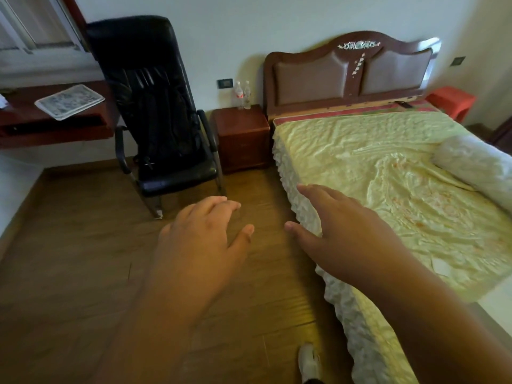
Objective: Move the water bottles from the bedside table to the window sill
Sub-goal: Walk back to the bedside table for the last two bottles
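Observation:
Two clear water bottles, one (239, 95) beside the other (247, 94), stand upright at the back of a dark wooden bedside table (241, 134), against the wall next to the bed's headboard. The window (33, 26) and its sill (41, 67) are at the upper left. My left hand (199, 242) and my right hand (335, 231) are stretched out in front of me over the floor, fingers apart and empty, far short of the bottles.
A black leather chair (163, 120) stands left of the bedside table. A reddish desk (55, 123) with a newspaper (69, 101) sits below the window. The bed (388, 189) with a yellow cover fills the right. A red stool (450, 102) is beyond it. Wooden floor (83, 259) lies between.

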Action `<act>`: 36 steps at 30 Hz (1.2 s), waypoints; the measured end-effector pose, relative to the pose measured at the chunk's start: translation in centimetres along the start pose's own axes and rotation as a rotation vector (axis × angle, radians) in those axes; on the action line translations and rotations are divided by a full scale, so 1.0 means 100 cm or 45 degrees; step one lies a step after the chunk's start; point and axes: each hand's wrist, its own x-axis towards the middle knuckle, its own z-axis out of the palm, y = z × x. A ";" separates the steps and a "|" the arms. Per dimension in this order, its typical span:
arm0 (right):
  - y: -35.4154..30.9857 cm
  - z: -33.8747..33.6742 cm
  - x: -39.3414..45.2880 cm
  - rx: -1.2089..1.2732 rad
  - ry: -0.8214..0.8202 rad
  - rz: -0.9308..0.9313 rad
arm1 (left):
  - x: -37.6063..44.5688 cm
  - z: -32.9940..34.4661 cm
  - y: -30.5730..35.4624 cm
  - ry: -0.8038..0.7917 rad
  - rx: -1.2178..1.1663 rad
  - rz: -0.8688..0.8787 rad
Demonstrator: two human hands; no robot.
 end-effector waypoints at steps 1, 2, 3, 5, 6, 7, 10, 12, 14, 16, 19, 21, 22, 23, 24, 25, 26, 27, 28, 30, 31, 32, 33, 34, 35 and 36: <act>0.000 0.001 0.006 0.002 -0.001 0.000 | 0.006 0.000 -0.002 0.000 -0.002 -0.001; 0.000 0.002 0.013 0.004 -0.003 0.000 | 0.012 -0.001 -0.003 0.001 -0.003 -0.003; 0.001 0.003 0.020 0.008 -0.005 0.000 | 0.018 -0.002 -0.003 0.001 0.000 -0.011; 0.004 0.004 0.034 0.021 -0.011 0.003 | 0.030 -0.005 -0.003 0.009 0.010 -0.033; 0.005 0.004 0.042 0.031 -0.009 0.004 | 0.037 -0.006 -0.003 0.014 0.016 -0.040; 0.006 0.004 0.051 0.041 -0.007 -0.001 | 0.044 -0.008 -0.004 0.017 0.023 -0.045; 0.012 0.003 0.083 0.068 0.006 -0.048 | 0.069 -0.013 -0.004 0.041 0.041 -0.061; 0.018 0.000 0.107 0.080 0.018 -0.073 | 0.087 -0.017 0.000 0.056 0.044 -0.091; 0.026 -0.005 0.132 0.091 0.022 -0.095 | 0.107 -0.021 0.006 0.065 0.051 -0.119; 0.035 -0.009 0.157 0.094 0.020 -0.118 | 0.130 -0.024 0.012 0.087 0.070 -0.131; 0.050 -0.017 0.192 0.095 0.016 -0.150 | 0.163 -0.025 0.020 0.120 0.076 -0.147; 0.059 -0.023 0.212 0.097 0.006 -0.167 | 0.180 -0.025 0.026 0.138 0.071 -0.153; 0.062 -0.026 0.220 0.097 0.005 -0.174 | 0.187 -0.024 0.029 0.148 0.070 -0.156; 0.065 -0.028 0.228 0.096 0.009 -0.180 | 0.194 -0.023 0.032 0.156 0.069 -0.166; 0.068 -0.030 0.236 0.093 0.011 -0.186 | 0.200 -0.022 0.034 0.156 0.072 -0.178; 0.070 -0.031 0.242 0.090 0.011 -0.191 | 0.207 -0.021 0.037 0.150 0.075 -0.191; 0.072 -0.032 0.247 0.086 0.002 -0.195 | 0.213 -0.020 0.039 0.135 0.079 -0.201; 0.074 -0.033 0.253 0.083 -0.010 -0.197 | 0.219 -0.020 0.040 0.123 0.084 -0.206; 0.076 -0.034 0.258 0.081 -0.021 -0.195 | 0.225 -0.020 0.042 0.117 0.089 -0.208; 0.081 -0.035 0.269 0.077 -0.015 -0.188 | 0.239 -0.021 0.044 0.118 0.098 -0.206; 0.084 -0.036 0.275 0.074 -0.005 -0.182 | 0.246 -0.021 0.044 0.119 0.097 -0.202; 0.086 -0.036 0.282 0.068 0.000 -0.172 | 0.254 -0.022 0.044 0.115 0.092 -0.198; 0.087 -0.036 0.289 0.061 -0.002 -0.159 | 0.262 -0.022 0.043 0.109 0.088 -0.192; 0.088 -0.035 0.295 0.055 -0.009 -0.144 | 0.269 -0.021 0.041 0.100 0.087 -0.185; 0.089 -0.034 0.301 0.048 -0.016 -0.129 | 0.278 -0.020 0.039 0.093 0.088 -0.176; 0.089 -0.034 0.307 0.037 -0.022 -0.116 | 0.287 -0.019 0.036 0.088 0.087 -0.168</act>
